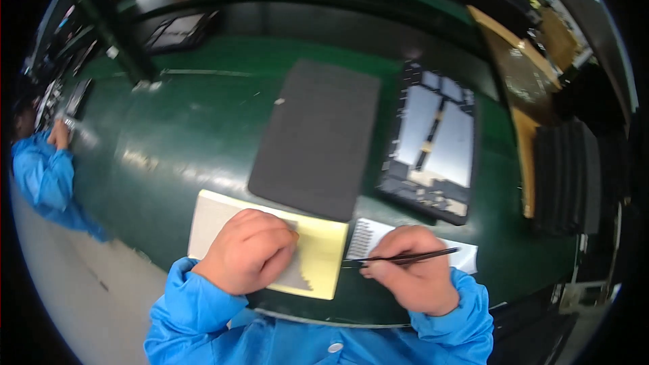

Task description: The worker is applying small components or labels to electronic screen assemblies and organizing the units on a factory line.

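The left hand is curled into a loose fist and is pressed down on a yellow sheet at the near edge of the green table. Nothing is seen gripped inside it. A grey stepped patch is seen on the sheet, just under the knuckles.

A thin black tool is pinched in the right hand. It is held flat, with its tip pointed to the right. Under this hand a white sheet with small dark rows is laid, touching the yellow sheet's right side.

Just behind both sheets a dark grey mat is laid flat. To its right, an open tablet-like device with shiny plates inside is placed. Farther right, a brown board and a stack of black trays are seen.

At the far left, another person's blue sleeve is seen, well apart.
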A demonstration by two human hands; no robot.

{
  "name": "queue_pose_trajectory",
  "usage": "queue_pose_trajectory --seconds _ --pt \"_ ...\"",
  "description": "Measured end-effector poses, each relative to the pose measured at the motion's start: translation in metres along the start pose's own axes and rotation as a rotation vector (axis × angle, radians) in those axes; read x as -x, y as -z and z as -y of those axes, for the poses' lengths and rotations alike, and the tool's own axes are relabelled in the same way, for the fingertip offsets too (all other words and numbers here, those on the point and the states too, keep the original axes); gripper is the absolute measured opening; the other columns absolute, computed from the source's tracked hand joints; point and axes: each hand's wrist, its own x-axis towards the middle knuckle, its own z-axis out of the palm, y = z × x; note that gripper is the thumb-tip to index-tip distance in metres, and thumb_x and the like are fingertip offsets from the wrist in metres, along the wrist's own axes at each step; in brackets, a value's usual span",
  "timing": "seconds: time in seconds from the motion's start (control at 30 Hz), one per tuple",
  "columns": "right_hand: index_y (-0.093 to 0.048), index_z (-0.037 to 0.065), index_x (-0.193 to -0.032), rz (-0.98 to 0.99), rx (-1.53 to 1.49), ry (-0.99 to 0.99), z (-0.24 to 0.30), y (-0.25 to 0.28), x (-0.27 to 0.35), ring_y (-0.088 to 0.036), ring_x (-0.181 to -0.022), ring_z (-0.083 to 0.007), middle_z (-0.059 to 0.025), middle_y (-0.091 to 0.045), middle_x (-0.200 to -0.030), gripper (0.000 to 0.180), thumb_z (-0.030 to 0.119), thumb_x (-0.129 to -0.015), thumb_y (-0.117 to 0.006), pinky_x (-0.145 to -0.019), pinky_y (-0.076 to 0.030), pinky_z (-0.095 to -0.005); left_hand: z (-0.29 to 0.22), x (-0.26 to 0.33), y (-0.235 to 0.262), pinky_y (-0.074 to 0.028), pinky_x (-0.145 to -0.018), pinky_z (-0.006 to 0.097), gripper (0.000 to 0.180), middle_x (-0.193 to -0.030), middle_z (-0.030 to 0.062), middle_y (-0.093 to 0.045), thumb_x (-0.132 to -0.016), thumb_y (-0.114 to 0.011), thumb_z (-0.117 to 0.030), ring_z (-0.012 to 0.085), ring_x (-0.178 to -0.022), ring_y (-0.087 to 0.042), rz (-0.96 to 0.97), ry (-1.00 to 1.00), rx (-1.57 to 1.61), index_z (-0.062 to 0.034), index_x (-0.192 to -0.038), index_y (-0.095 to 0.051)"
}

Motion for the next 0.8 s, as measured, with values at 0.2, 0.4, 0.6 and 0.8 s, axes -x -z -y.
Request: queue_pose_trajectory --seconds 0.2,0.4,0.6,0.8 --pt "-0.054 0.0 -0.09 0.054 0.007 -0.264 -0.037 -0.055 -0.02 -0.057 -0.075 -0.0111 -0.0073 -0.06 -0.083 0.015 0.004 -0.083 -0.067 -0.068 -0.049 -0.025 0.015 0.028 -0.009 -0.046 -0.079 0.038 0.025 -0.091 0.0091 -0.062 -0.067 -0.067 -0.001 0.0279 -0.087 -0.059 -0.151 0.116 -0.257 -0.0034 -0.092 -0.064" --pt "-0.054 0.0 -0.087 0.048 0.108 -0.269 -0.038 -0.055 -0.023 -0.057 -0.073 -0.0106 -0.0068 -0.061 -0.079 0.014 0.005 -0.083 -0.067 -0.067 -0.049 -0.0247 0.018 0.031 -0.008 -0.046 -0.081 0.037 0.026 -0.093 0.0078 -0.062 -0.067 -0.067 -0.002 0.0268 -0.09 -0.058 -0.118 0.113 -0.268 -0.0046 -0.092 -0.064" --pt "-0.054 -0.001 -0.087 0.059 0.131 -0.263 -0.041 -0.05 -0.018 -0.061 -0.074 -0.0124 -0.009 -0.062 -0.08 0.013 0.002 -0.083 -0.066 -0.066 -0.051 -0.0251 0.017 0.025 -0.009 -0.045 -0.082 0.037 0.027 -0.093 0.0077 -0.062 -0.066 -0.066 -0.002 0.0268 -0.09 -0.058 -0.117 0.095 -0.258 -0.0048 -0.092 -0.064" --pt "-0.051 -0.001 -0.088 -0.049 -0.127 0.043 -0.011 -0.008 -0.009 -0.064 -0.075 -0.0173 -0.0127 -0.06 -0.082 0.015 -0.006 -0.081 -0.063 -0.068 -0.053 -0.028 0.017 0.034 -0.011 -0.045 -0.081 0.04 0.026 -0.09 0.009 -0.061 -0.065 -0.066 0.0 0.0295 -0.087 -0.057 -0.164 0.1 -0.313 -0.0057 -0.09 -0.064"
